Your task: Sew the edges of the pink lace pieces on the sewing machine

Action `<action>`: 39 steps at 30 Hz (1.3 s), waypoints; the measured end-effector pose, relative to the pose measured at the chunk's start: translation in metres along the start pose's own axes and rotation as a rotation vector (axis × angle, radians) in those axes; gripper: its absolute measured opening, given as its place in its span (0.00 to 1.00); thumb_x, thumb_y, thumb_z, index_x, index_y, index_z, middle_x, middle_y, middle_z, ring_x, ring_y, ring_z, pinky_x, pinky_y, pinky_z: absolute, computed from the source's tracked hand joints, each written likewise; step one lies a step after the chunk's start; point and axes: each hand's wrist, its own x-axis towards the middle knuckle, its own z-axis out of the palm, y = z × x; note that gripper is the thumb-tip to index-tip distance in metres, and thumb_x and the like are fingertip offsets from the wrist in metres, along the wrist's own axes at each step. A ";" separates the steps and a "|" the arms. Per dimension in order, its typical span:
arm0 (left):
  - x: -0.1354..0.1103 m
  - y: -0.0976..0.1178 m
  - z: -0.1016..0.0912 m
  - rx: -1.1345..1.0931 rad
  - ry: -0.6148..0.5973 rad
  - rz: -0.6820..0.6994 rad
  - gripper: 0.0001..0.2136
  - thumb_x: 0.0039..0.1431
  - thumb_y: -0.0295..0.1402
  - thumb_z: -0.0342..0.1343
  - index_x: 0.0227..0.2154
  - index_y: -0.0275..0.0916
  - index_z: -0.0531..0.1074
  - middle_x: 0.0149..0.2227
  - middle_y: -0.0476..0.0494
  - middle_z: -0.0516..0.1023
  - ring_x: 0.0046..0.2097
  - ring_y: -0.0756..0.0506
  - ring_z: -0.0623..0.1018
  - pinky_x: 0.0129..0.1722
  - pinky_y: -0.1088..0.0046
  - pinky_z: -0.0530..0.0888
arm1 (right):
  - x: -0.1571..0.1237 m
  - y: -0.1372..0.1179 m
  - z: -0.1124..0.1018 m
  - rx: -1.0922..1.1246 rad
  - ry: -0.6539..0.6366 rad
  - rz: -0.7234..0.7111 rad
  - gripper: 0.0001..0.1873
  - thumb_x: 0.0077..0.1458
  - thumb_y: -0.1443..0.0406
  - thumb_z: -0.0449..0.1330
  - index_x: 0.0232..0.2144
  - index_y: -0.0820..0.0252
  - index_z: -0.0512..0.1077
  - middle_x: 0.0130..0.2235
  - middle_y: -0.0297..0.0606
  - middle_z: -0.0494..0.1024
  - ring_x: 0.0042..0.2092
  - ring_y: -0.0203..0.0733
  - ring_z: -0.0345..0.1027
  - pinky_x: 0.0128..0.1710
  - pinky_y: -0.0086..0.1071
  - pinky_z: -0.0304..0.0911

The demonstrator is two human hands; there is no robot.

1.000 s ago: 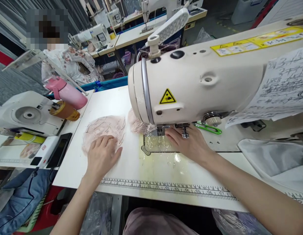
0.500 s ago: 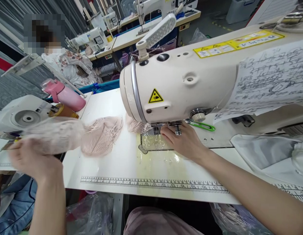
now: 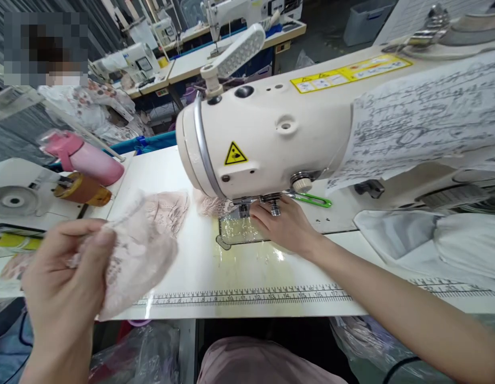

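My left hand [image 3: 71, 266] pinches a pale pink lace piece [image 3: 139, 261] between thumb and fingers, raised over the table's left front. Behind it, another pink lace piece [image 3: 169, 210] lies on the white table, partly covered. My right hand [image 3: 281, 221] is beside the needle area of a cream sewing machine [image 3: 263, 133], its fingers bent and partly hidden behind the presser bar [image 3: 274, 205]. What those fingers hold, if anything, does not show. More pink lace [image 3: 213, 205] lies just left of the presser foot [image 3: 243, 210]. Green-handled thread snips [image 3: 313, 200] lie behind my right hand.
A ruler strip [image 3: 247, 297] runs along the table's front edge. White cloth [image 3: 423, 240] lies at the right. A pink bottle [image 3: 85, 157] and an amber cup [image 3: 81, 189] stand at the left, near another machine [image 3: 15, 192]. A person [image 3: 91, 106] sits beyond.
My left hand has brought the lace piece rightward and nearer, in front of the lace on the table. My right hand stays by the needle. The view has shifted slightly right.
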 end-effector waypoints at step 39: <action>-0.024 -0.035 0.171 0.169 -0.536 1.142 0.17 0.66 0.32 0.49 0.53 0.29 0.70 0.46 0.36 0.80 0.43 0.39 0.80 0.43 0.59 0.77 | -0.005 -0.006 -0.003 0.091 -0.697 0.117 0.28 0.60 0.75 0.46 0.61 0.55 0.61 0.48 0.47 0.77 0.39 0.44 0.71 0.31 0.36 0.64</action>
